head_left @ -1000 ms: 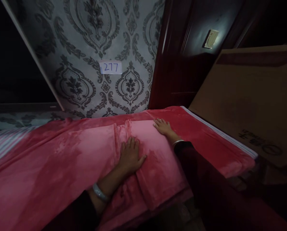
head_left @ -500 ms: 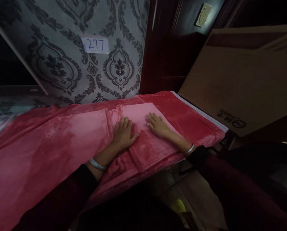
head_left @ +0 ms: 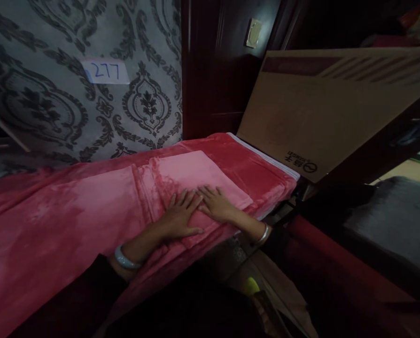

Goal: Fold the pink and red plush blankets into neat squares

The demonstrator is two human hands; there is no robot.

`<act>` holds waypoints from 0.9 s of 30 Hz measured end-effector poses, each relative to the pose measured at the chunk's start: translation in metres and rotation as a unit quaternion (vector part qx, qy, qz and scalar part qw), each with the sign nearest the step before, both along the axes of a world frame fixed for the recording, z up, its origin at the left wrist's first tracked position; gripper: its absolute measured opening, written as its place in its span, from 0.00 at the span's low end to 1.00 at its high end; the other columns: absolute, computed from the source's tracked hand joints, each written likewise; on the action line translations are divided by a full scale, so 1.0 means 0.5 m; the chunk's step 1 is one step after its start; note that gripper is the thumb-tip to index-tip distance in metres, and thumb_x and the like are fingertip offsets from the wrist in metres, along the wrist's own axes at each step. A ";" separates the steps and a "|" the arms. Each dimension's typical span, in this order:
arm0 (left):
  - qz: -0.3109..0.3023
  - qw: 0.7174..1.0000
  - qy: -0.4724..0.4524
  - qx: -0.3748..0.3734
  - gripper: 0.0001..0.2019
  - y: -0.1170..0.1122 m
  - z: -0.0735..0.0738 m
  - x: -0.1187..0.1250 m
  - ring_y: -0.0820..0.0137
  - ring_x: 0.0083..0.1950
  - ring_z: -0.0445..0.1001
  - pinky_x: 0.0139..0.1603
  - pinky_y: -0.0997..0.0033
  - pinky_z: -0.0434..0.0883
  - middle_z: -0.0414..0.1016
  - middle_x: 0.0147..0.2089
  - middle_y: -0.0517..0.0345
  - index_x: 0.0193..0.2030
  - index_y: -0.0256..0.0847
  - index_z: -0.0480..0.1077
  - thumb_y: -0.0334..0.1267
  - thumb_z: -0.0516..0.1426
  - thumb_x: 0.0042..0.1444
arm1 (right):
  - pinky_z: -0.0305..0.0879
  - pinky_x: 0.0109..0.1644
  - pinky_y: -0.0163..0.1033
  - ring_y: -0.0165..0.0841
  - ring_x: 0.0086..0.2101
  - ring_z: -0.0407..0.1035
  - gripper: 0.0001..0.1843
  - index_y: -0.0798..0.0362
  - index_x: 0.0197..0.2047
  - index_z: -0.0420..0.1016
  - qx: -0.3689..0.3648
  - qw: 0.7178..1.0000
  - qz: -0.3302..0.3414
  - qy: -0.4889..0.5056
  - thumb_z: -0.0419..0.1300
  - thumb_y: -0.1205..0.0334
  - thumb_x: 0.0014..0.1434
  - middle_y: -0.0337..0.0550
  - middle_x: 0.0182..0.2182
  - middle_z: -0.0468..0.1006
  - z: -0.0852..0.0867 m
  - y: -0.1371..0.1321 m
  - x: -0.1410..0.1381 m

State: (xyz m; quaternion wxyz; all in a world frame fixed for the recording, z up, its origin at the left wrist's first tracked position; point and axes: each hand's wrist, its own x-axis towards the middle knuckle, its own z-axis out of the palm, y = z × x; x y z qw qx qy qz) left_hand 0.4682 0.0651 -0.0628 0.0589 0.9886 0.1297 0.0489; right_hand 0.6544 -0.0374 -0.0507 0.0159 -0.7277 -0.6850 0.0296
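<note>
A folded pink plush cloth lies on a long surface draped in red and pink plush fabric. Resting flat on its near part is my left hand, open with fingers stretched out and thumb apart. My right hand also lies flat on the cloth, its fingertips close beside the left fingers. Neither hand grips anything. A bangle circles each wrist. Whether the cloth is a towel, blanket or garment cannot be told.
A patterned grey wall with a paper label reading 277 stands behind. A large cardboard box leans at the back right, beside a dark red door panel. Grey furry fabric is at the right.
My hands have come closer together and nearer to me on the folded cloth, both still flat. The view has turned to the right.
</note>
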 end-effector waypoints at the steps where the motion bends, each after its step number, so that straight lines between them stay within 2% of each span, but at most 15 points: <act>1: -0.001 1.000 0.004 0.002 0.52 0.002 0.000 0.001 0.43 0.79 0.41 0.74 0.32 0.44 0.44 0.79 0.43 0.78 0.49 0.46 0.67 0.61 0.53 | 0.40 0.73 0.63 0.46 0.73 0.41 0.35 0.51 0.77 0.49 0.001 0.999 -0.034 -0.010 0.45 0.45 0.73 0.50 0.75 0.48 0.000 -0.013 0.025; 4: -0.005 1.000 0.016 0.001 0.48 0.003 0.004 0.004 0.42 0.79 0.43 0.73 0.31 0.45 0.44 0.79 0.43 0.77 0.52 0.51 0.66 0.60 0.54 | 0.43 0.73 0.62 0.45 0.73 0.41 0.35 0.51 0.77 0.49 0.003 0.990 -0.136 -0.029 0.45 0.46 0.73 0.49 0.75 0.46 -0.006 -0.053 0.090; 7: -0.003 0.999 0.037 -0.006 0.47 -0.001 0.015 0.006 0.41 0.79 0.42 0.73 0.30 0.44 0.42 0.79 0.41 0.77 0.51 0.51 0.65 0.60 0.54 | 0.48 0.72 0.60 0.44 0.73 0.43 0.35 0.51 0.77 0.47 0.013 0.982 -0.187 -0.019 0.43 0.46 0.73 0.50 0.75 0.44 -0.019 -0.081 0.118; 15: -0.004 0.996 0.087 -0.020 0.46 -0.014 0.047 0.014 0.43 0.80 0.36 0.74 0.34 0.40 0.36 0.80 0.41 0.77 0.48 0.48 0.64 0.58 0.57 | 0.51 0.71 0.59 0.45 0.72 0.46 0.35 0.52 0.77 0.47 0.050 0.979 -0.196 -0.010 0.42 0.47 0.73 0.51 0.75 0.46 -0.036 -0.092 0.111; 18: -0.008 0.993 0.112 -0.042 0.46 -0.010 0.064 0.009 0.44 0.80 0.37 0.74 0.36 0.41 0.38 0.80 0.42 0.77 0.47 0.48 0.63 0.57 0.58 | 0.52 0.71 0.58 0.45 0.72 0.46 0.35 0.52 0.77 0.47 0.056 0.980 -0.192 -0.019 0.40 0.47 0.73 0.51 0.76 0.46 -0.044 -0.093 0.120; 20: -0.013 0.993 0.109 -0.050 0.42 -0.007 0.076 -0.006 0.47 0.79 0.42 0.75 0.41 0.44 0.43 0.80 0.43 0.76 0.46 0.52 0.60 0.57 0.60 | 0.53 0.70 0.59 0.45 0.72 0.47 0.35 0.51 0.77 0.47 0.064 0.980 -0.189 -0.028 0.40 0.46 0.73 0.51 0.75 0.47 -0.051 -0.093 0.127; 22: -0.017 0.996 0.078 -0.044 0.31 -0.007 0.086 -0.030 0.52 0.77 0.52 0.74 0.48 0.51 0.54 0.77 0.46 0.71 0.45 0.61 0.54 0.55 0.64 | 0.55 0.69 0.60 0.46 0.71 0.48 0.34 0.49 0.77 0.47 0.076 0.980 -0.183 -0.034 0.40 0.46 0.73 0.51 0.75 0.49 -0.057 -0.093 0.131; 25: -0.016 0.999 0.017 -0.029 0.16 -0.013 0.093 -0.070 0.60 0.63 0.70 0.65 0.59 0.64 0.75 0.61 0.49 0.56 0.42 0.74 0.41 0.52 0.67 | 0.55 0.68 0.61 0.47 0.71 0.49 0.35 0.49 0.77 0.49 0.083 0.980 -0.181 -0.029 0.40 0.45 0.73 0.52 0.75 0.49 -0.061 -0.093 0.133; 27: -0.016 0.999 -0.025 -0.034 0.13 -0.023 0.091 -0.091 0.62 0.55 0.74 0.58 0.62 0.68 0.78 0.51 0.50 0.49 0.40 0.76 0.38 0.52 0.66 | 0.55 0.68 0.60 0.47 0.71 0.49 0.35 0.50 0.76 0.51 0.083 0.979 -0.183 -0.024 0.39 0.44 0.73 0.52 0.75 0.49 -0.060 -0.094 0.133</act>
